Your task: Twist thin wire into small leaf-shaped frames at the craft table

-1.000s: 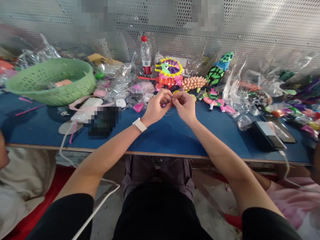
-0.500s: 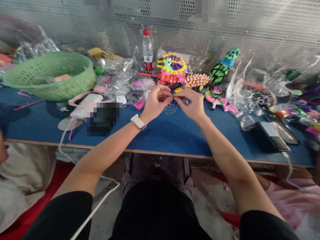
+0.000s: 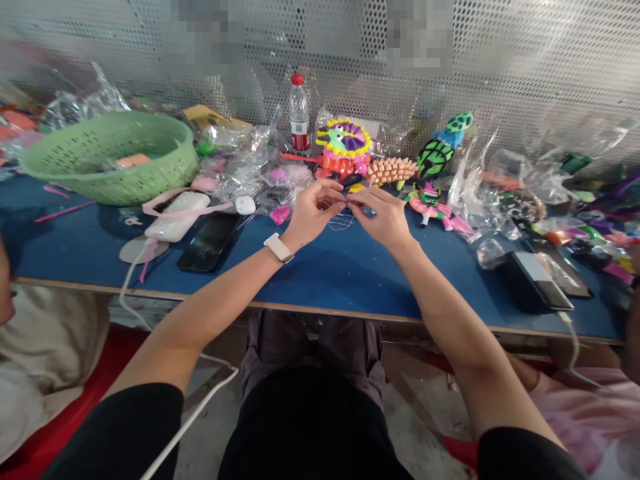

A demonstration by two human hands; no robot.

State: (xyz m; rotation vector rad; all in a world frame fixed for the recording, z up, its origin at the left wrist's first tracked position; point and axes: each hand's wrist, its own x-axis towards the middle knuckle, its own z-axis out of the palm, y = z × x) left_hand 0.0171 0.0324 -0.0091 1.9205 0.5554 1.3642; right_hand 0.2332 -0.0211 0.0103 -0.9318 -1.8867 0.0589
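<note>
Head view: wire grid point(image 3: 341, 223) low between the two hands, on the blue table point(image 3: 340, 280) or just over it, can't tell which! Left hand point(image 3: 311, 212) and right hand point(image 3: 383, 217) bring their fingertips close together above it, thumbs and forefingers bunched; what they're pinching, if anything, I can't make out. Beyond them, a spiky tan piece point(image 3: 393, 171), a yellow-fringed figure point(image 3: 353, 139), an upright red-capped bottle point(image 3: 299, 120); well left, a green basket point(image 3: 165, 177).

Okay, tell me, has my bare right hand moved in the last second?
Yes, your bare right hand has moved slightly right, judged against the small pink-and-green clay-like figure: the gap between them has narrowed.
</note>
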